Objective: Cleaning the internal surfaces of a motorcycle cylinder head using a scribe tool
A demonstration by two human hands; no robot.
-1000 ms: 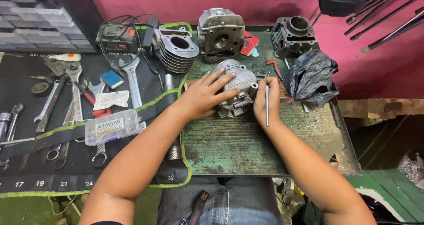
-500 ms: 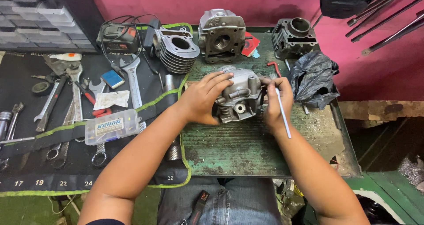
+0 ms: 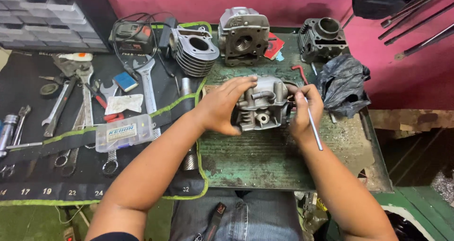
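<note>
Cyl. head (image 3: 262, 105), grey: L hand (image 3: 222, 106) cupped round it, steadying. R hand (image 3: 305, 109) pinches thin rod (image 3: 314, 125) at its side. Step, prob.: probing; needs steady tip.

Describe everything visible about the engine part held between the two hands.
The cylinder head is a grey cast-metal block with cooling fins, a curved tube on top and round ports at the front. It stands on the worn green bench. The left hand cups its left side; the right hand, holding a thin metal rod, touches its right.
</note>
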